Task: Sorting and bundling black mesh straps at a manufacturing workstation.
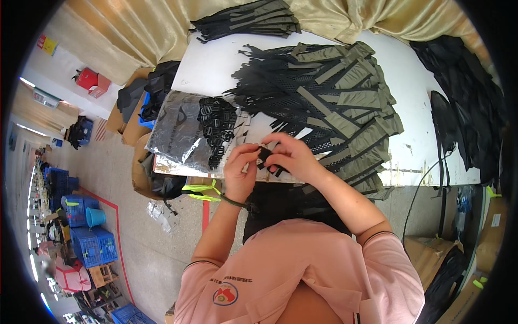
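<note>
At the table's near edge, both my hands meet over a small black buckle (264,154) with what looks like a strap end. Fingertips of my left hand (241,168) pinch it from the left. From the other side, my right hand (295,156) is closed on it with thumb and fingers; part of the piece is hidden. Loose black buckles (217,121) lie heaped just beyond my left hand, on a clear plastic bag (181,129) of dark parts. Overlapping green-and-black mesh strap pieces (345,97) spread across the table to the right.
The white table (415,124) holds another bundle of straps (245,20) at its far edge. Dark strapped pieces (458,102) hang over the right side. Cardboard boxes (144,170) stand at the left; blue crates (93,245) are on the floor farther left.
</note>
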The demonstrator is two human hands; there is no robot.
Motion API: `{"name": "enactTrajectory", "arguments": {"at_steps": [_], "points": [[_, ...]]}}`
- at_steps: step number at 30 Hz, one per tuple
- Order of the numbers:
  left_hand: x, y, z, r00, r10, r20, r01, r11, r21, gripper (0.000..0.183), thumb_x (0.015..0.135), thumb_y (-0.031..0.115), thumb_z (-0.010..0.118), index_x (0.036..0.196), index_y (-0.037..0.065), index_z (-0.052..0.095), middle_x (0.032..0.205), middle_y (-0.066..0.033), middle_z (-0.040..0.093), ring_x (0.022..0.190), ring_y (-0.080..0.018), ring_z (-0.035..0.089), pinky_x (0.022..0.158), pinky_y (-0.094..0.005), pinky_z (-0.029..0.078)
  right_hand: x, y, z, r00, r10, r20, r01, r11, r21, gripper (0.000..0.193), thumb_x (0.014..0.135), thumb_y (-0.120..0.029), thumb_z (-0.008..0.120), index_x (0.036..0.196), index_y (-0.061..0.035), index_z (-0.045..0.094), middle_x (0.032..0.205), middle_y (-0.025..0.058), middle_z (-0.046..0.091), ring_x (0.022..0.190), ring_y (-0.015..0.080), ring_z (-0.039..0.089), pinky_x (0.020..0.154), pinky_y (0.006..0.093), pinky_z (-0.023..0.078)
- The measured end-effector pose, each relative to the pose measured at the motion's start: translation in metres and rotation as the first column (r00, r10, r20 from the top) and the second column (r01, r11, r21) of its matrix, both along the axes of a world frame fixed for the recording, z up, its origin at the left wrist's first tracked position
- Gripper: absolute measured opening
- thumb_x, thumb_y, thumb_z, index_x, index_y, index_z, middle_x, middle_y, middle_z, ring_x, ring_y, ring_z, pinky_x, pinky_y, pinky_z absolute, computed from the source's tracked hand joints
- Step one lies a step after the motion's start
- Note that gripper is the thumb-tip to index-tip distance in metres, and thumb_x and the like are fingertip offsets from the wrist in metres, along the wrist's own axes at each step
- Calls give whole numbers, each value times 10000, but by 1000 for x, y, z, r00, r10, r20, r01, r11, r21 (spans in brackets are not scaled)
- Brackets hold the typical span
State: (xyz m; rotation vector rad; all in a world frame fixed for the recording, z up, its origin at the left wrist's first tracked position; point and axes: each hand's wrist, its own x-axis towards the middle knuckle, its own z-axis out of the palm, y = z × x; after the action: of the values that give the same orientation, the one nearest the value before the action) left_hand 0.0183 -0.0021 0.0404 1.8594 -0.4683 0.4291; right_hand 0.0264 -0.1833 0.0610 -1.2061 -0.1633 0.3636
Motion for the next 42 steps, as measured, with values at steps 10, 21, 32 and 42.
{"name": "enactTrajectory", "arguments": {"at_steps": [10,21,32,42], "points": [[-9,-12,-6,589,-588,-554,-220,544,-810,92,921,73,486,969,60,563,966,-40,593,779,-123,535,667,-240,410,-6,-1,-10,597,186,780,361,807,-468,154,728,-38,665,853,-124,644,756,11,605,703,191,557,795,332,376],[-9,-15,-12,740,-386,-550,-159,695,-701,84,876,32,576,959,41,589,890,-41,641,764,-106,602,689,-225,486,-19,1,-10,993,-12,120,34,983,-182,194,752,12,675,917,-60,605,782,-12,550,686,68,501,614,219,424],[-16,-15,-6,874,-265,-406,29,865,-501,157,822,-40,620,974,-3,611,945,-86,650,880,-148,609,803,-258,485,-18,3,-15,983,-155,102,172,968,-184,296,719,3,702,882,-53,461,732,-10,502,652,61,482,571,207,412],[-22,-19,-16,871,-400,-284,251,861,-441,336,737,-107,661,1017,49,560,1049,-52,503,964,-156,517,847,-261,425,-21,-1,3,933,-116,-342,162,981,109,155,802,14,627,903,-48,527,741,-6,549,658,77,518,583,211,436]]}}
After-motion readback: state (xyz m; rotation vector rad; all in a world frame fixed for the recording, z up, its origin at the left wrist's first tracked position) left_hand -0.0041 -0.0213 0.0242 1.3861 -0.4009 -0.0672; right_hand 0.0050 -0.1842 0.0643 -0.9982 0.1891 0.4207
